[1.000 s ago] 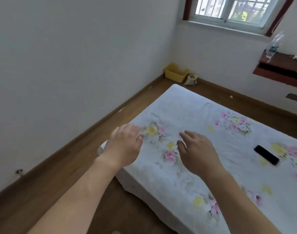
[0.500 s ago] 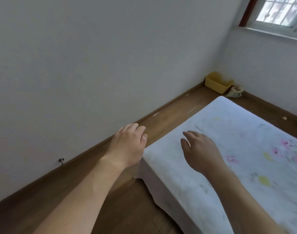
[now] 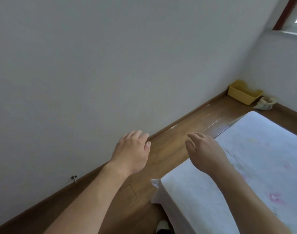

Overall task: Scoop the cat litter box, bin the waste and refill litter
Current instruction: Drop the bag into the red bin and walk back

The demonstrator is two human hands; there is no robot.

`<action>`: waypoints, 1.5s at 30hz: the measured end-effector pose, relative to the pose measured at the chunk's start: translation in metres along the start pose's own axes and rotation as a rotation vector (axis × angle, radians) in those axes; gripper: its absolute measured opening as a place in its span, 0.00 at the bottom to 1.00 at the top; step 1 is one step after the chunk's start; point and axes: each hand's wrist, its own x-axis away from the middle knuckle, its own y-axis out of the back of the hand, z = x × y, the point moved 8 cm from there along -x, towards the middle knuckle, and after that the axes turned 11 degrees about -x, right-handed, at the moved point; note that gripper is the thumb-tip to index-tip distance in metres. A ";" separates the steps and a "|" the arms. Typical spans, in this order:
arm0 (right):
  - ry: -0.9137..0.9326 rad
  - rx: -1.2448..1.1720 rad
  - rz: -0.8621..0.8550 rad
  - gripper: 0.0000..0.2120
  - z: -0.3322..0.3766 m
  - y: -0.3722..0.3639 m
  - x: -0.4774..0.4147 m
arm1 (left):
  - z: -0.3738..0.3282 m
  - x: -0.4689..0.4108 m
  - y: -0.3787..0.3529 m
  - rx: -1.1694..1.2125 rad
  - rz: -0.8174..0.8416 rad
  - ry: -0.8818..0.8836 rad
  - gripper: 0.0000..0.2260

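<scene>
Holding the left hand point(image 3: 132, 149) and right hand point(image 3: 205, 152) forward, loose-fingered and grasping nothing, likely keeping both free for the yellow tub point(image 3: 244, 93) past the bed point(image 3: 262, 149).

tub point(image 3: 244, 93) in far corner, bag point(image 3: 264, 104) right of it, bed point(image 3: 255, 166) nearer

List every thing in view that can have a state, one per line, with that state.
Left hand: open, empty, over the floor.
Right hand: open, empty, over the sheet edge.
Tub: upright in the corner, contents hidden.
Bag: slumped beside the tub.
Sheet: spread out, near corner hanging.
</scene>
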 end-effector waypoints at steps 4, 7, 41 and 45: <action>0.046 0.016 0.009 0.15 0.012 -0.005 -0.065 | 0.026 -0.055 0.000 -0.011 0.014 0.027 0.19; 0.063 0.043 0.020 0.15 0.021 -0.006 -0.107 | 0.043 -0.096 0.002 0.005 0.035 0.021 0.20; -0.604 0.009 -0.348 0.15 -0.115 0.048 -0.350 | -0.050 -0.523 0.001 0.101 0.060 -0.693 0.18; -0.602 0.012 -0.398 0.15 -0.144 0.082 -0.375 | -0.089 -0.562 0.010 0.120 0.055 -0.711 0.18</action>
